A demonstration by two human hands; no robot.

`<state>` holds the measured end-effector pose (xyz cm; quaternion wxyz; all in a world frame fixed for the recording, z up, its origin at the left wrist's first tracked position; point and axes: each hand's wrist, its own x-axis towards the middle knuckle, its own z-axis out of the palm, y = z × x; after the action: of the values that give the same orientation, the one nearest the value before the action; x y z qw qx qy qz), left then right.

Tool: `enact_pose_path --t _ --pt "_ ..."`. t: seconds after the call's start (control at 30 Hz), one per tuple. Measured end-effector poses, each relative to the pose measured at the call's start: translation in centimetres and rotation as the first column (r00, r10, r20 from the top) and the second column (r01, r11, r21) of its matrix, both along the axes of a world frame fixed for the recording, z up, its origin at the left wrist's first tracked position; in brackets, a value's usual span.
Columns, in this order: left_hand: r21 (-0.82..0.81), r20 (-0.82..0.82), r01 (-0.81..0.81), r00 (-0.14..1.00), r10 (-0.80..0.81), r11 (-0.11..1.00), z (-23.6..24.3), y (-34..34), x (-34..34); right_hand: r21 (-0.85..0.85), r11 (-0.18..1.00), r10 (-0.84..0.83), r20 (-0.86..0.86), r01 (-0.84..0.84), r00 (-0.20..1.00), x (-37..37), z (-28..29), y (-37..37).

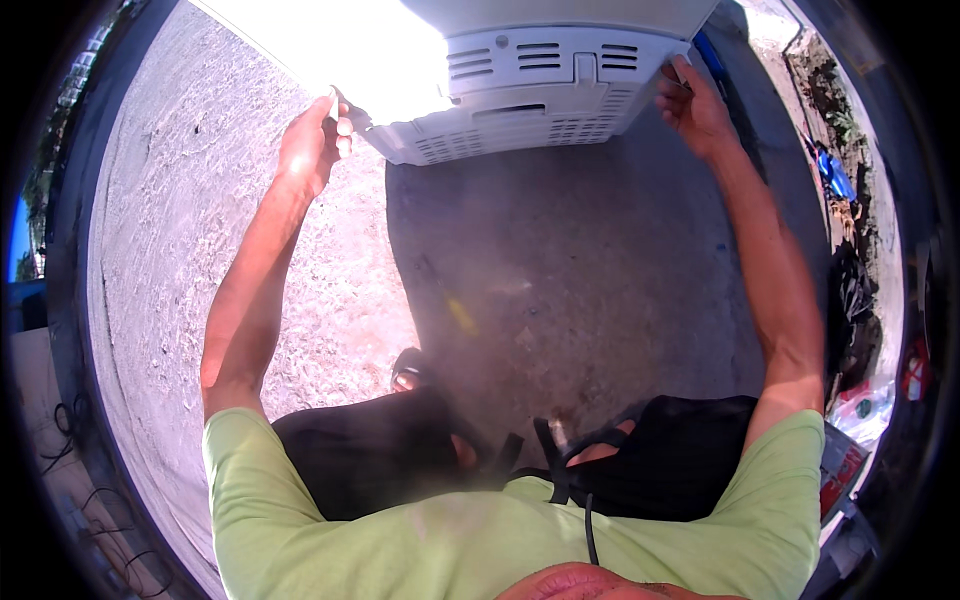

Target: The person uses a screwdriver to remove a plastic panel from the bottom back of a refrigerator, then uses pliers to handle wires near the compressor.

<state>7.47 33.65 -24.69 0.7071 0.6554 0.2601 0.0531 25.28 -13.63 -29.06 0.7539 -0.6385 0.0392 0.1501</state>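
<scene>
A white appliance (530, 90) with slotted vents and perforated panels on its facing side fills the top middle, its left part glaring in sunlight. My left hand (315, 140) is closed at the appliance's left corner, thumb and curled fingers on a small pale edge piece. At the opposite corner, my right hand (695, 105) has its fingers curled round the edge, partly hidden there.
Rough concrete ground (240, 190) is sunlit on the left and shaded beneath me. My sandalled foot (408, 370) shows low in the middle. A blue object (835, 175), debris and a plastic bag (860, 405) lie along the right; cables (60, 430) lie far left.
</scene>
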Motion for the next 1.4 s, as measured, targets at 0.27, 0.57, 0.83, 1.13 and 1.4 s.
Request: enact_pose_path --t 0.27,0.57,0.83,1.13,1.4 --pt "-0.017 0.012 0.037 0.999 -0.037 0.999 -0.6 0.0 0.1 -0.016 0.981 0.186 -0.238 -0.195 0.953 -4.5 -4.9 4.6" --pt "-0.070 0.023 0.081 0.997 -0.080 0.994 -1.1 0.8 0.2 0.124 0.992 0.041 -0.393 0.008 0.918 -5.0 -4.1 9.8" --pt "-0.085 0.008 0.043 0.999 -0.042 0.995 -1.1 0.3 0.8 0.345 0.930 0.075 -0.515 0.126 0.854 -5.0 -5.8 11.9" --pt "-0.034 0.023 0.070 0.997 -0.069 0.997 -1.5 0.8 0.5 0.431 0.865 -0.015 -0.489 0.257 0.872 -7.1 -7.7 13.8" --pt "-0.019 0.046 0.082 0.996 -0.081 0.996 -1.9 0.9 0.5 0.496 0.819 -0.041 -0.449 0.287 0.893 -7.1 -8.8 14.3"
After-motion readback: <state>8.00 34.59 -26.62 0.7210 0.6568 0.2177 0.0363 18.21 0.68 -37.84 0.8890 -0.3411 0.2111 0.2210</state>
